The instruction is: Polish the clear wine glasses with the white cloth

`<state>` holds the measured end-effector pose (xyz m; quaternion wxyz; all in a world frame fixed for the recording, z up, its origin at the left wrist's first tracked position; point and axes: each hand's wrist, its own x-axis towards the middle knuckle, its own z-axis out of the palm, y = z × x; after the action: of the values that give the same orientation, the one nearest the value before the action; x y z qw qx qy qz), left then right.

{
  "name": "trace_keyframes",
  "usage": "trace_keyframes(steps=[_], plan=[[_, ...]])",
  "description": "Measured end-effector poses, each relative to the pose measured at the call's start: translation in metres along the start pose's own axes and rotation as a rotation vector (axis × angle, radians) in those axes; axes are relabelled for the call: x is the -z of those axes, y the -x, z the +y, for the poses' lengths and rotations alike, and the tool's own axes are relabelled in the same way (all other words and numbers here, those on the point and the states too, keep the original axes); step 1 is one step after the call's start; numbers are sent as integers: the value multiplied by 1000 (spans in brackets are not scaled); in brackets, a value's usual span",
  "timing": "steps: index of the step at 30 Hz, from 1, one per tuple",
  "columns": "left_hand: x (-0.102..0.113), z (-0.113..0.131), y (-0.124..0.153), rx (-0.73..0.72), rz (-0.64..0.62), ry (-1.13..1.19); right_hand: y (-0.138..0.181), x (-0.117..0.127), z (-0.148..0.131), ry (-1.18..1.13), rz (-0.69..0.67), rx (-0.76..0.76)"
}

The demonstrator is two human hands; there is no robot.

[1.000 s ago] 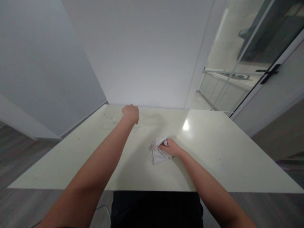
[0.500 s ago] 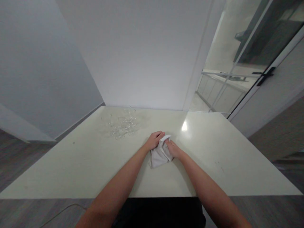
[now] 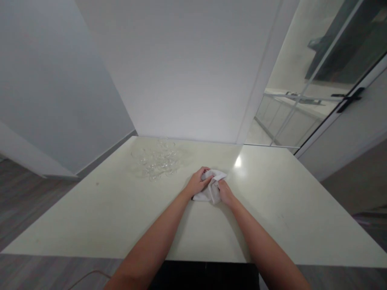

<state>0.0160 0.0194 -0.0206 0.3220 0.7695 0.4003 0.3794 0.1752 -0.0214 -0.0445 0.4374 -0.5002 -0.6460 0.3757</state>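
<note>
A small white cloth (image 3: 211, 188) lies bunched near the middle of a pale cream table (image 3: 90, 217). My left hand (image 3: 197, 182) grips its left side with curled fingers. My right hand (image 3: 225, 191) holds its right side, fingers closed on the fabric. Both hands meet over the cloth, just above the tabletop. A cluster of several clear glass pieces (image 3: 157, 160) stands on the far left part of the table, an arm's reach beyond my left hand.
A white wall (image 3: 181, 72) rises right behind the table's far edge. A glass partition and a door with a black handle (image 3: 347, 100) are at the right. Grey wood floor (image 3: 18, 201) lies to the left. A thin cable (image 3: 87, 278) runs under the near edge.
My left hand came back from the glass pieces at the far left and closed on the cloth beside my right hand. The cloth is now bunched tighter between both hands.
</note>
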Motion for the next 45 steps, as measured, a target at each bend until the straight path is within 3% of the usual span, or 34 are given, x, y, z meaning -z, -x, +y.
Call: trace_keyframes(steps=[10, 18, 28, 45], plan=[[3, -6, -4, 2, 0, -55, -7, -11, 4, -61, 28, -81], [1, -8, -6, 60, -35, -38, -9, -6, 0, 25, -16, -23], [-3, -15, -7, -55, -57, -34, -8, -1, -1, 56, 19, -85], [-4, -18, -8, -105, -58, -70, -11, -4, 2, -57, 67, -109]])
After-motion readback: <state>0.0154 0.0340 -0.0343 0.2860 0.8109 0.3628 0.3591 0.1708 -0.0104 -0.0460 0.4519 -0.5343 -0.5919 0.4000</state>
